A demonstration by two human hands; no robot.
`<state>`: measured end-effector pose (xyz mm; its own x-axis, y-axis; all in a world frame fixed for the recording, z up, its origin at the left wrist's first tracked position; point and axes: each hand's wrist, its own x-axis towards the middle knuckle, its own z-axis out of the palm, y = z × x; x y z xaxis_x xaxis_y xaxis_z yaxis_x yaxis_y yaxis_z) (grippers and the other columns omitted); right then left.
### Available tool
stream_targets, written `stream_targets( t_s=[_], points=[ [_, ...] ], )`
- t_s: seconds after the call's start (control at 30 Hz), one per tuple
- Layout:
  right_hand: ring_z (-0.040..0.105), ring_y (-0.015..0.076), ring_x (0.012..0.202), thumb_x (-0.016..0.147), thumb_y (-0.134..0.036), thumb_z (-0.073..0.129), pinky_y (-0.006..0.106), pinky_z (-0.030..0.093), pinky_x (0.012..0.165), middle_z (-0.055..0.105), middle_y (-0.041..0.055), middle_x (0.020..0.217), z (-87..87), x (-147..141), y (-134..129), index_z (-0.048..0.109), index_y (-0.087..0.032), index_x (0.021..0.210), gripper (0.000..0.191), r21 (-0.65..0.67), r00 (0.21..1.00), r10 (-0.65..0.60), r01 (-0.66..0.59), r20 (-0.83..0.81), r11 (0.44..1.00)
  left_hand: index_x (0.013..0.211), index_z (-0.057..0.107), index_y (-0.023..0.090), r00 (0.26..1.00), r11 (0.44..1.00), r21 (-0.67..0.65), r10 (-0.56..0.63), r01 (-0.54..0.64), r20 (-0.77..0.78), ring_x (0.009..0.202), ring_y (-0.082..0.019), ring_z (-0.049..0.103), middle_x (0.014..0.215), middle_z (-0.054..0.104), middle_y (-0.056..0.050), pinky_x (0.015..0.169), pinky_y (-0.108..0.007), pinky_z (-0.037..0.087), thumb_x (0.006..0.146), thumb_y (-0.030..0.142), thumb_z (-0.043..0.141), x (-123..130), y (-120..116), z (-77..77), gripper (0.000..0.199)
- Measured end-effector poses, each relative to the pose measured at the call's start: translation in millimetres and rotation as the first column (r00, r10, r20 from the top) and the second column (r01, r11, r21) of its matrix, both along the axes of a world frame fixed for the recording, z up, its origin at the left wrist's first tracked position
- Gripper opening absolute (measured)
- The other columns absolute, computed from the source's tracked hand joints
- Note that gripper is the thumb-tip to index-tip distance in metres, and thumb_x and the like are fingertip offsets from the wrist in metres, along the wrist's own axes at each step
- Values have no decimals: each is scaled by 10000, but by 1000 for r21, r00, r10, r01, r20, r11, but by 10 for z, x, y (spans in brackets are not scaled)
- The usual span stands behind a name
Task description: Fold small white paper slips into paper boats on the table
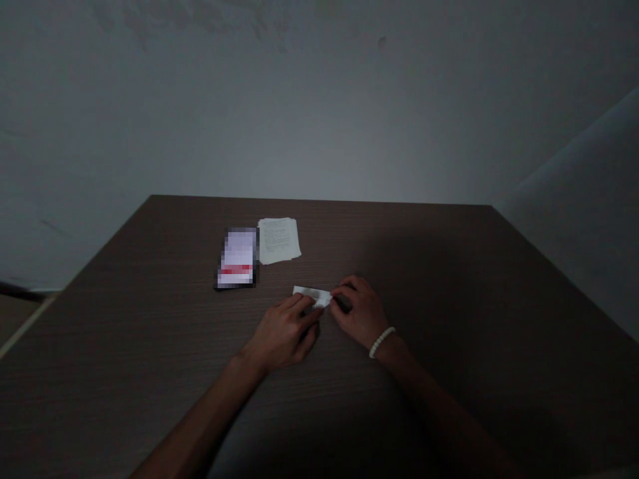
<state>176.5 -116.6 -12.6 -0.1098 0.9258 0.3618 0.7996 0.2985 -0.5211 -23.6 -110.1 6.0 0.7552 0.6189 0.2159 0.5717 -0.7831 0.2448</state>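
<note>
A small strip of white paper [321, 299], which looks folded, lies on the dark wooden table [150, 319] between my hands. My left hand [287, 332] rests over its left part, fingertips pressing on it. With thumb and forefinger together, my right hand [359, 309] pinches the paper's right end; a pale beaded bracelet [382, 342] circles that wrist. Beyond my left hand sits a stack of square white papers [279, 241], with faint print on the top sheet.
A phone [238, 258] with a lit, blurred screen lies left of the paper stack, touching or nearly touching it. Behind the table's far edge rises a grey wall [319, 113].
</note>
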Motion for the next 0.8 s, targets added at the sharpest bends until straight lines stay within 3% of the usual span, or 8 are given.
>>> stream_targets(
  t_s=[0.23,0.6,0.8],
  points=[
    [566,217,912,767,-287,690,363,477,850,594,58,942,18,-23,-2,687,-205,880,139,-36,1000,-26,25,-6,999,1143,618,160,1000,1000,-12,-4,4,-4,939,-245,547,1002,581,-100,768,-396,526,897,241,465,3,-2,-2,300],
    [566,211,884,806,-175,630,358,488,834,589,53,898,-35,18,33,687,-217,812,71,-12,999,-10,9,-49,1000,1142,624,169,1000,1000,-9,0,0,-3,946,-243,551,1016,579,-104,782,-393,524,902,241,462,1,-2,-9,298],
    [568,218,935,818,-194,616,364,488,872,601,71,971,-25,25,46,677,-196,959,154,-22,999,-11,10,-38,1000,1149,624,160,1000,1000,16,6,-6,1,950,-254,556,1014,591,-110,768,-401,534,905,237,459,9,-5,-5,304]
  ],
)
